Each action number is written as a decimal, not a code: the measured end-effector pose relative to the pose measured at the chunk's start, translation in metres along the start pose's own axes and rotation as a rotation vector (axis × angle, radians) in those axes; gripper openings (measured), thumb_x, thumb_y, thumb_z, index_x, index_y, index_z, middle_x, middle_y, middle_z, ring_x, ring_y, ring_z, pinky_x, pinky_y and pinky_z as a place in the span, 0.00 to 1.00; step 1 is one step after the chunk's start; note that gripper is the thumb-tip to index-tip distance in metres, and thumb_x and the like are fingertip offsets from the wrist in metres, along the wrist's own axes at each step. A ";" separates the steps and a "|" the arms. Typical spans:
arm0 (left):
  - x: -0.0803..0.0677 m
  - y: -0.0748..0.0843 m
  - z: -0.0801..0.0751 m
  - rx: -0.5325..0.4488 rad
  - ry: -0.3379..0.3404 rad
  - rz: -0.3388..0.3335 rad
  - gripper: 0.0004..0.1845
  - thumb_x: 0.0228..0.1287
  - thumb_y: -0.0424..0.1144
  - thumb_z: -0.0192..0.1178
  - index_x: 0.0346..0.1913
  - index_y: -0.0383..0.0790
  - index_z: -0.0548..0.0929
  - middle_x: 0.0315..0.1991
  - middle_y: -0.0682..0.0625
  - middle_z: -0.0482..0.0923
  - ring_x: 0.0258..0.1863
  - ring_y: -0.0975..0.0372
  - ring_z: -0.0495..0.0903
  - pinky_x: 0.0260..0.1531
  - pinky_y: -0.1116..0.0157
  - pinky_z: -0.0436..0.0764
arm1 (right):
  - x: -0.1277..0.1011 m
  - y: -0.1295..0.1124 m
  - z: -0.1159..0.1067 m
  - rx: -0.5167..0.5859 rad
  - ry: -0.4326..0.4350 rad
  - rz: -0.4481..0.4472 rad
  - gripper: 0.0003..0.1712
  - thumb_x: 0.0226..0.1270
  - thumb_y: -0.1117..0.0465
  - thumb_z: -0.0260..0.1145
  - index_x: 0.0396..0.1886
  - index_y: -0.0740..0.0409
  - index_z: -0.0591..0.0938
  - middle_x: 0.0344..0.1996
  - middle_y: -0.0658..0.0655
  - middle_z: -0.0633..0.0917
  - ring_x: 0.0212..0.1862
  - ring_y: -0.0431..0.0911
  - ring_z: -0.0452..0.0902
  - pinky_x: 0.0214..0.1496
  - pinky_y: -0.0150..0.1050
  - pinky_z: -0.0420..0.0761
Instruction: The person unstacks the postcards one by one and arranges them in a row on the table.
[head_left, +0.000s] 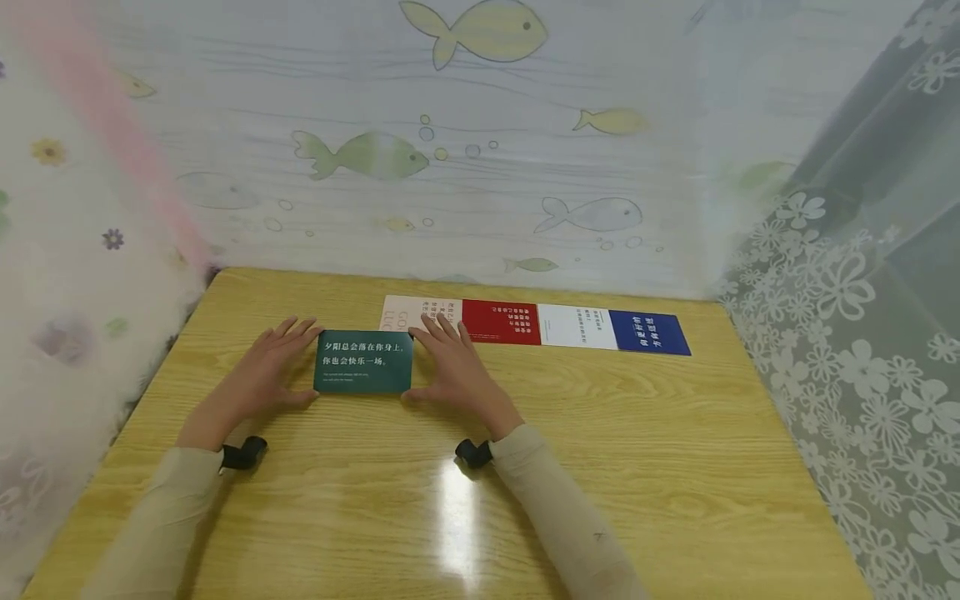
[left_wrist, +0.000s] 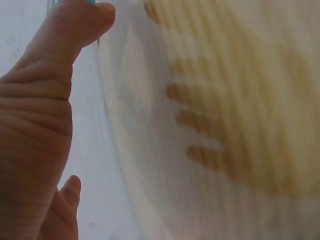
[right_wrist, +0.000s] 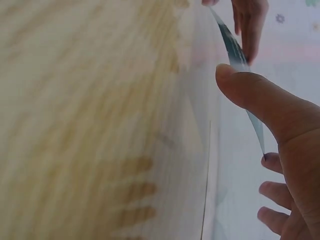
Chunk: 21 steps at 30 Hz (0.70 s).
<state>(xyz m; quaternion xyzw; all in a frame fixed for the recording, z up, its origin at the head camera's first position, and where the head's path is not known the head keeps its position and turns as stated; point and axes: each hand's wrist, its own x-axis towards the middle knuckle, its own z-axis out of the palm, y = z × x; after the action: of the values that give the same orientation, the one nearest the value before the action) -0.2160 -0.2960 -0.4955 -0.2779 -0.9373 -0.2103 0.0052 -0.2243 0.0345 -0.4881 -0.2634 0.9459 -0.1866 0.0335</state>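
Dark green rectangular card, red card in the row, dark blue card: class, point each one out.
Dark green rectangular card (head_left: 363,362): head view, its printed face.
Red card (head_left: 501,322): head view, centre.
Dark blue card (head_left: 649,332): head view, centre.

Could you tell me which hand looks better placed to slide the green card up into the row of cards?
Probably the right hand: it touches the green card on the side nearest the row. The left hand holds the far edge.
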 end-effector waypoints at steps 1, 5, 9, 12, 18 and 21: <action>0.001 -0.002 -0.002 -0.002 -0.003 -0.004 0.54 0.47 0.43 0.80 0.76 0.29 0.62 0.76 0.30 0.59 0.76 0.33 0.52 0.69 0.29 0.54 | 0.004 -0.001 0.000 0.000 -0.008 0.004 0.62 0.48 0.34 0.80 0.79 0.48 0.64 0.81 0.55 0.57 0.83 0.52 0.42 0.83 0.59 0.43; 0.008 -0.012 -0.009 -0.029 -0.018 -0.017 0.54 0.47 0.42 0.81 0.76 0.29 0.63 0.76 0.30 0.58 0.76 0.32 0.50 0.70 0.29 0.52 | 0.019 0.000 0.000 0.004 -0.032 0.018 0.62 0.49 0.34 0.80 0.80 0.48 0.62 0.81 0.55 0.57 0.83 0.53 0.43 0.83 0.58 0.43; 0.017 -0.022 -0.017 -0.033 -0.030 -0.013 0.54 0.48 0.41 0.81 0.75 0.29 0.63 0.76 0.28 0.58 0.76 0.31 0.51 0.70 0.29 0.52 | 0.034 0.001 0.001 -0.004 -0.052 0.028 0.62 0.51 0.35 0.79 0.81 0.48 0.60 0.81 0.55 0.57 0.83 0.52 0.44 0.84 0.57 0.42; 0.024 -0.030 -0.022 -0.022 -0.046 -0.015 0.53 0.49 0.42 0.80 0.75 0.28 0.63 0.75 0.27 0.58 0.75 0.30 0.51 0.69 0.29 0.53 | 0.046 0.001 0.003 0.012 -0.068 0.033 0.62 0.54 0.36 0.78 0.82 0.48 0.57 0.82 0.54 0.56 0.83 0.52 0.43 0.84 0.57 0.40; 0.037 -0.048 -0.027 -0.002 -0.106 -0.056 0.53 0.53 0.43 0.78 0.77 0.29 0.60 0.76 0.27 0.56 0.75 0.30 0.49 0.69 0.28 0.52 | 0.069 0.003 0.003 0.035 -0.092 0.024 0.59 0.58 0.40 0.76 0.83 0.49 0.56 0.82 0.57 0.56 0.83 0.55 0.43 0.84 0.58 0.40; 0.043 -0.055 -0.028 0.019 -0.127 -0.075 0.53 0.54 0.45 0.78 0.77 0.29 0.60 0.76 0.27 0.56 0.75 0.29 0.49 0.69 0.28 0.53 | 0.080 0.003 0.002 0.036 -0.108 0.023 0.59 0.58 0.40 0.76 0.82 0.49 0.56 0.81 0.58 0.56 0.83 0.55 0.43 0.83 0.59 0.42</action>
<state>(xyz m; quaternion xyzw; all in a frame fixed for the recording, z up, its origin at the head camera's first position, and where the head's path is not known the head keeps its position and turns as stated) -0.2841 -0.3269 -0.4865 -0.2554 -0.9474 -0.1834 -0.0597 -0.2941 -0.0041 -0.4880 -0.2614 0.9422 -0.1889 0.0912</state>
